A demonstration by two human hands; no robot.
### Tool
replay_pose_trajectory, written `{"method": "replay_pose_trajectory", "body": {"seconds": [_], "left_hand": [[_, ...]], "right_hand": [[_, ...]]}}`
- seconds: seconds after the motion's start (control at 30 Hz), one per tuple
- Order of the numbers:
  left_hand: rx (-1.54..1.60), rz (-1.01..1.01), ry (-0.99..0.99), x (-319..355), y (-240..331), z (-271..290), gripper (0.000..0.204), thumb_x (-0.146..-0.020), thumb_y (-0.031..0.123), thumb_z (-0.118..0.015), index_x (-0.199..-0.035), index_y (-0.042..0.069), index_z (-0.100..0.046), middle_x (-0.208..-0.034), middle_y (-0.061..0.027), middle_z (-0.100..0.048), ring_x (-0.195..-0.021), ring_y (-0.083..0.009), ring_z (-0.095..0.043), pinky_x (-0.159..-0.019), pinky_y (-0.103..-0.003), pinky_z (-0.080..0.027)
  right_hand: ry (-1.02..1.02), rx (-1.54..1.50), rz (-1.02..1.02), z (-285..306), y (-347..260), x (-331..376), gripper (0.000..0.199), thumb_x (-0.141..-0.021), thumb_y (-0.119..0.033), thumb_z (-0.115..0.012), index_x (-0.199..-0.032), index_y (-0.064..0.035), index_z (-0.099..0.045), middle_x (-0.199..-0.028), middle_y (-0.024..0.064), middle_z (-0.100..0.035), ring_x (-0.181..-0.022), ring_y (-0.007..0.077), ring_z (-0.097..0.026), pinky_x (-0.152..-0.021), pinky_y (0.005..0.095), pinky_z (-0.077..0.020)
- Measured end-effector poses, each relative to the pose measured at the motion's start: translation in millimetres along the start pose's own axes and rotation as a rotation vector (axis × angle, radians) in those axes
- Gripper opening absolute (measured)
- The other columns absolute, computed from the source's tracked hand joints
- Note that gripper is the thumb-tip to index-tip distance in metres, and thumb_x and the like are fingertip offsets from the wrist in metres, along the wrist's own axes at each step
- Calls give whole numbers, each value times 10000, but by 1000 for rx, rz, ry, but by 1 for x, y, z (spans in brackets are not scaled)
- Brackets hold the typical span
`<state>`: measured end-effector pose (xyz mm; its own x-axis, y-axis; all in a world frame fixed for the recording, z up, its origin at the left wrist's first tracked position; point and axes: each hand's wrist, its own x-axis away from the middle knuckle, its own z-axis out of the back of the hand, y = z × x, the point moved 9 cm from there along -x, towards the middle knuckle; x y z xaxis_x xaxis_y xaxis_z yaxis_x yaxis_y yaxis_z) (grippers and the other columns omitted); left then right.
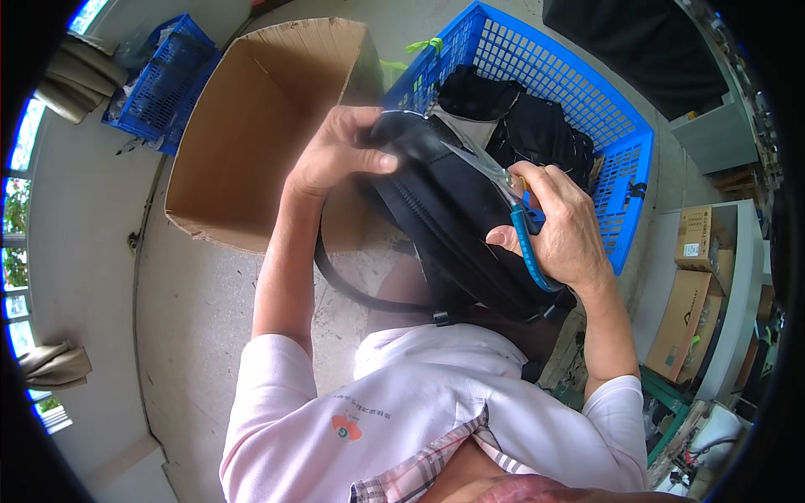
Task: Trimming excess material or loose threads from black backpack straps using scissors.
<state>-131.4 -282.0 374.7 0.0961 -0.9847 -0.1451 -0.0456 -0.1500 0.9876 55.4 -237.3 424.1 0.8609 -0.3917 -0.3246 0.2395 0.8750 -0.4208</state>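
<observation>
A black zippered bag [444,201], seemingly a backpack, lies slanted across my lap. One dark strap [360,293] loops down from its left side. My left hand [335,151] is closed on the bag's upper end, thumb on top and fingers hidden behind. In my right hand [563,222] is a pair of scissors [521,239] with a blue-wrapped handle. Their silver blades point up and left over the bag's upper face and look slightly apart. Whether they touch the fabric I cannot tell.
A blue plastic basket [579,77] with several black bags stands ahead on the right. An open cardboard box [243,126] is ahead on the left, a smaller blue basket [159,84] beyond it. Shelving with cardboard boxes [686,323] stands at right.
</observation>
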Motion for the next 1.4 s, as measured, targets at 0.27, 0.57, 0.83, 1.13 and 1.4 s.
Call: {"method": "replay_pose_trajectory", "body": {"seconds": [0.27,0.57,0.83,1.13,1.4], "left_hand": [[-87,43,74,-1,2,0,367,-504,91,-790,-829,-5,-652,-708,2,-607,-674,-87,-544,-685,-207,-437],[-117,35,63,-2,-1,-2,327,-574,136,-780,-840,10,-635,-731,22,-583,-689,-84,-497,-676,-222,-405],[-127,24,52,-2,3,-11,292,-575,119,-775,-806,14,-631,-677,15,-545,-663,-86,-470,-635,-236,-381],[-183,40,36,1,8,-21,271,-584,140,-775,-732,3,-593,-609,6,-496,-604,-87,-421,-567,-250,-344],[-410,-30,-1,2,19,-36,288,-548,110,-795,-709,-1,-583,-598,-5,-466,-566,-95,-430,-537,-237,-351]], "right_hand": [[16,110,-18,6,1,-2,628,-631,-482,-691,-993,-5,-501,-745,67,-506,-595,195,-483,-560,308,-433],[14,98,-7,2,3,1,486,-697,-376,-688,-913,18,-502,-667,113,-530,-657,270,-575,-582,342,-485],[54,109,54,8,-5,-7,488,-689,-365,-696,-910,18,-488,-683,115,-549,-609,264,-576,-545,328,-481],[-91,100,-2,16,6,-7,490,-662,-375,-715,-894,-3,-498,-707,119,-547,-636,264,-568,-571,339,-470],[-250,68,57,28,4,-17,441,-660,-379,-717,-820,-20,-517,-659,114,-538,-559,250,-548,-511,343,-435]]}}
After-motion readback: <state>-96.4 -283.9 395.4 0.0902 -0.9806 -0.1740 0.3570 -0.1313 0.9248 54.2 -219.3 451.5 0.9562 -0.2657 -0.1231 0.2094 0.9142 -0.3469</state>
